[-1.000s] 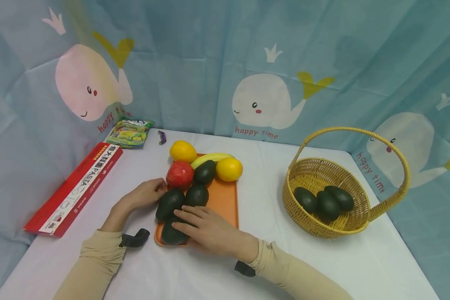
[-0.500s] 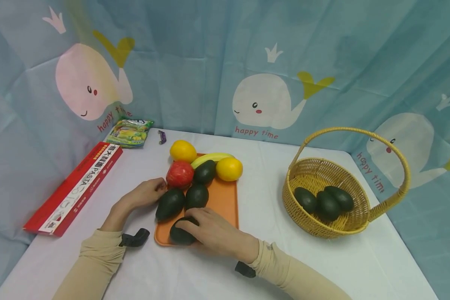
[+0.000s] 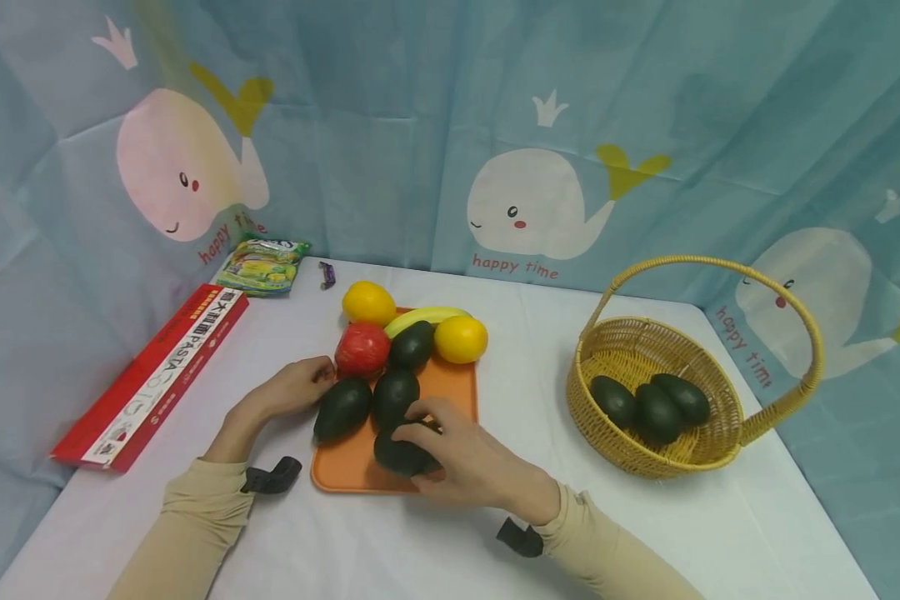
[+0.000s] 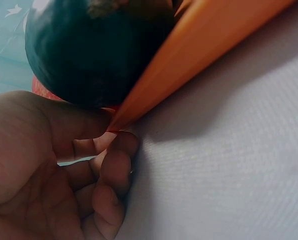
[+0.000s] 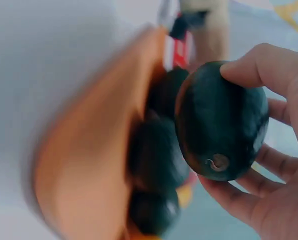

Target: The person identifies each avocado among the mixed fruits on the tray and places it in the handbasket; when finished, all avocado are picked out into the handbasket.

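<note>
My right hand [image 3: 468, 458] grips a dark green avocado [image 3: 399, 450], thumb on one side and fingers on the other. In the right wrist view this avocado [image 5: 221, 125] is raised over the orange tray [image 5: 89, 165]. My left hand [image 3: 291, 387] is at the left edge of the tray [image 3: 453, 387]; in the left wrist view its thumb and fingers pinch the tray's rim [image 4: 174, 75]. Close to that hand lie another avocado [image 3: 342, 410] and a red round fruit [image 3: 362, 350]. Two more avocados, one of them the middle avocado [image 3: 395, 396], sit on the tray.
A banana [image 3: 427, 317] and two yellow fruits, including the right yellow fruit [image 3: 461, 339], sit at the tray's far end. The handled wicker basket [image 3: 592, 425] at right holds three avocados [image 3: 656, 414]. At left are a red pasta box [image 3: 153, 379] and a green packet [image 3: 262, 267].
My right hand has taken hold of the nearest avocado and drawn it right and up from the tray's near left corner. My left hand has stayed at the tray's edge.
</note>
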Action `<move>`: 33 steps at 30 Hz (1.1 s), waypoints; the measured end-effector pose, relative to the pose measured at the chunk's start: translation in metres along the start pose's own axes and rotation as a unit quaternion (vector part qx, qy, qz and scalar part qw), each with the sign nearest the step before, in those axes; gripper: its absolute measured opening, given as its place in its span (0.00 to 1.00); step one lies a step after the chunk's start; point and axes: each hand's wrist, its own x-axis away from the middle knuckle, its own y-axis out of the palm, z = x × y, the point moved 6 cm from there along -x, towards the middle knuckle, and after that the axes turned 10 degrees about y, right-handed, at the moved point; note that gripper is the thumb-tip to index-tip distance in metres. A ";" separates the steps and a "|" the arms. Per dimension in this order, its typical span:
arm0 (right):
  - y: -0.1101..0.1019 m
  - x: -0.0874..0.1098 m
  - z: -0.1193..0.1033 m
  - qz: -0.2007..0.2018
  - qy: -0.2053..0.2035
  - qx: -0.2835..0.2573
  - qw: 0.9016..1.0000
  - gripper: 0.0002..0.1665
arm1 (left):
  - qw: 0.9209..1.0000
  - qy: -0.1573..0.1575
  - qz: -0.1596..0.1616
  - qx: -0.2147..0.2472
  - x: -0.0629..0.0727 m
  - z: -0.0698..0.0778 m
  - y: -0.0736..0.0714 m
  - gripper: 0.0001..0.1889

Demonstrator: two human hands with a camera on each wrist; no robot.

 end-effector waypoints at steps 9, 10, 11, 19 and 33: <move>-0.097 0.056 0.072 0.192 0.135 0.018 0.972 0.33 | 1.000 0.007 0.002 -0.008 -0.004 0.002 -0.002 0.05; -0.106 0.065 0.081 0.209 0.152 0.025 0.966 0.33 | 1.000 0.006 0.001 -0.007 -0.004 0.003 -0.003 0.05; -0.114 0.073 0.091 0.225 0.171 0.029 0.959 0.32 | 1.000 0.006 0.000 -0.008 -0.005 0.003 -0.003 0.05; -0.133 0.118 0.148 0.273 0.302 0.075 0.911 0.29 | 1.000 0.001 0.001 -0.013 -0.003 0.002 -0.005 0.05; -0.101 0.116 0.166 0.212 0.311 0.150 0.914 0.27 | 1.000 -0.012 0.001 0.003 0.001 0.001 0.000 0.06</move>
